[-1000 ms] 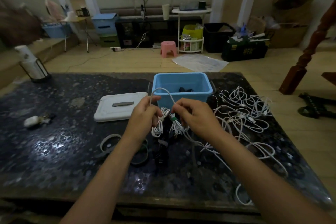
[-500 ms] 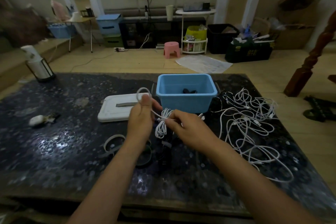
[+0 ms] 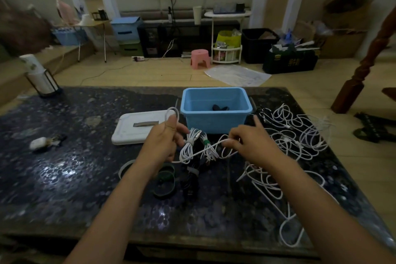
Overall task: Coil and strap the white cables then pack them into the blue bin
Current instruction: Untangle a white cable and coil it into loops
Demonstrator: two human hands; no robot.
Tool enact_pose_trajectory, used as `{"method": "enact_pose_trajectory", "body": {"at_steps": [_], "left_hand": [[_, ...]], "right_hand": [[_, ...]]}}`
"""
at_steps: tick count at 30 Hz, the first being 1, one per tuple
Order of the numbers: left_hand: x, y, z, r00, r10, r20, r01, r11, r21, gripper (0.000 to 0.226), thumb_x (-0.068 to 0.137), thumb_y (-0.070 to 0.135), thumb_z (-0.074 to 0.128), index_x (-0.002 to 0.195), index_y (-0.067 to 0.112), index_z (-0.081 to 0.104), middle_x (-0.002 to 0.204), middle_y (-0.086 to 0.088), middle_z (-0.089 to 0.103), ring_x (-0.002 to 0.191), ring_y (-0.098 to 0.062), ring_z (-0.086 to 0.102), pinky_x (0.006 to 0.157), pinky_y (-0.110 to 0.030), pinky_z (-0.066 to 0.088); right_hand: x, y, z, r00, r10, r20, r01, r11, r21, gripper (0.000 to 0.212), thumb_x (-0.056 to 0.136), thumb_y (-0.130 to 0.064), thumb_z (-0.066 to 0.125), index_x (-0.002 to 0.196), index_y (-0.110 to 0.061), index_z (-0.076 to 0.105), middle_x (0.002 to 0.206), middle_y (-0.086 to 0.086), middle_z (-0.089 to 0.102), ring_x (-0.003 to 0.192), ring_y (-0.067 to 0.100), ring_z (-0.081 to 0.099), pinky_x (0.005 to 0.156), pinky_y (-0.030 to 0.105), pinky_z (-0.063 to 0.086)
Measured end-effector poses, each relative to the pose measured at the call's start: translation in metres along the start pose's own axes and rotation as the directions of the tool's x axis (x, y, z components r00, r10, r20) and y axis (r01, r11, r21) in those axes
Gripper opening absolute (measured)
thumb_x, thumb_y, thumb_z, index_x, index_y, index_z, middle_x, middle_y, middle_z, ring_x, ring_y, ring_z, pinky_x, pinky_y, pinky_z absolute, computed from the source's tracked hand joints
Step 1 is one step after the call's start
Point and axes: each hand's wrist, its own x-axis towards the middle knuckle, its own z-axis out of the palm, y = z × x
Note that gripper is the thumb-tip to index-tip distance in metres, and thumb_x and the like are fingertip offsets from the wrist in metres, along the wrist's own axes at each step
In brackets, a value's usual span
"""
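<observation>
Cable (image 3: 205, 150) pinched in both the left hand (image 3: 162, 141) and right hand (image 3: 249, 143) wants even, taut loops before strapping.

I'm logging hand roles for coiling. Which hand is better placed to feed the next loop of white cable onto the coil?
The right hand, probably. It pinches the cable's running length, which leads toward the loose tangle on its side. The left hand already grips the coil's loop, so it serves as the anchor.
</observation>
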Motion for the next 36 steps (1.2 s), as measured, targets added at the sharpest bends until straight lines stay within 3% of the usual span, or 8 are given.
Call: {"method": "enact_pose_trajectory", "body": {"at_steps": [4, 7, 10, 18, 22, 26, 30, 36], "left_hand": [[0.000, -0.005, 0.006, 0.995, -0.019, 0.098, -0.016, 0.940, 0.340, 0.060, 0.104, 0.051, 0.024, 0.100, 0.014, 0.072, 0.089, 0.001, 0.077, 0.035, -0.004, 0.041, 0.041, -0.019, 0.032], [-0.004, -0.012, 0.020, 0.976, -0.079, 0.201, -0.024, 0.885, 0.465, 0.060, 0.103, 0.053, 0.025, 0.101, 0.020, 0.075, 0.087, 0.006, 0.078, 0.065, 0.008, 0.064, 0.057, -0.017, 0.041], [-0.009, -0.013, 0.029, 0.958, -0.077, 0.278, -0.067, 0.878, 0.474, 0.062, 0.105, 0.049, 0.023, 0.093, 0.019, 0.076, 0.072, 0.003, 0.075, 0.062, 0.005, 0.061, 0.057, -0.012, 0.039], [-0.003, -0.016, 0.027, 0.973, 0.096, 0.208, -0.178, 0.888, 0.425, 0.051, 0.102, 0.050, 0.032, 0.066, 0.017, 0.048, 0.060, 0.003, 0.042, 0.058, -0.011, 0.039, 0.060, -0.029, 0.034], [-0.004, -0.007, 0.025, 0.991, 0.027, 0.134, -0.046, 0.989, 0.143, 0.044, 0.105, 0.041, 0.034, 0.067, 0.019, 0.037, 0.052, 0.005, 0.031, 0.043, -0.010, 0.028, 0.039, -0.021, 0.026], [0.001, -0.001, 0.016, 0.989, -0.044, 0.140, 0.044, 0.999, 0.006, 0.045, 0.102, 0.054, 0.031, 0.069, 0.023, 0.035, 0.053, 0.007, 0.024, 0.041, -0.007, 0.016, 0.040, -0.017, 0.013], [0.000, -0.004, 0.019, 0.992, -0.057, 0.114, 0.047, 0.995, 0.089, 0.048, 0.100, 0.058, 0.026, 0.068, 0.023, 0.031, 0.052, 0.007, 0.024, 0.040, -0.007, 0.018, 0.040, -0.018, 0.016], [-0.004, 0.000, 0.034, 0.996, -0.064, 0.060, 0.051, 0.979, 0.197, 0.061, 0.093, 0.073, 0.017, 0.073, 0.020, 0.041, 0.048, 0.011, 0.033, 0.039, -0.007, 0.024, 0.045, -0.025, 0.018]], "right_hand": [[-0.002, 0.004, -0.007, 0.999, 0.021, -0.035, -0.011, 0.966, 0.257, 0.028, 0.093, -0.045, 0.063, 0.074, -0.026, 0.057, 0.076, -0.006, 0.059, 0.090, 0.012, 0.054, 0.099, 0.035, 0.039], [-0.004, -0.010, -0.001, 0.995, -0.025, -0.092, 0.050, 0.957, 0.284, 0.028, 0.096, -0.040, 0.061, 0.075, -0.022, 0.058, 0.065, -0.005, 0.056, 0.068, 0.010, 0.055, 0.082, 0.033, 0.047], [-0.006, -0.013, -0.001, 0.991, -0.007, -0.131, 0.042, 0.964, 0.262, 0.034, 0.097, -0.047, 0.058, 0.075, -0.020, 0.059, 0.062, -0.006, 0.054, 0.063, 0.010, 0.053, 0.062, 0.034, 0.043], [-0.006, -0.005, -0.005, 0.991, 0.077, -0.105, -0.057, 0.981, 0.183, 0.050, 0.092, -0.064, 0.051, 0.068, -0.021, 0.054, 0.064, -0.007, 0.055, 0.063, 0.010, 0.052, 0.055, 0.031, 0.037], [-0.006, 0.005, -0.009, 0.995, 0.079, -0.060, -0.066, 0.979, 0.194, 0.043, 0.092, -0.060, 0.055, 0.071, -0.022, 0.057, 0.068, -0.006, 0.056, 0.065, 0.013, 0.054, 0.060, 0.033, 0.041], [-0.009, 0.013, -0.019, 0.993, 0.090, -0.073, -0.071, 0.971, 0.228, 0.031, 0.098, -0.045, 0.052, 0.080, -0.022, 0.062, 0.078, -0.004, 0.060, 0.074, 0.017, 0.057, 0.067, 0.036, 0.046], [-0.012, -0.012, -0.019, 0.994, 0.109, -0.017, -0.085, 0.852, 0.517, 0.027, 0.098, -0.030, 0.047, 0.079, -0.021, 0.063, 0.072, -0.012, 0.059, 0.073, 0.013, 0.053, 0.068, 0.037, 0.041], [-0.017, -0.046, 0.001, 0.997, 0.009, -0.076, 0.026, 0.891, 0.454, 0.033, 0.099, -0.029, 0.043, 0.073, -0.017, 0.059, 0.065, -0.004, 0.057, 0.065, 0.012, 0.052, 0.061, 0.036, 0.040]]}}
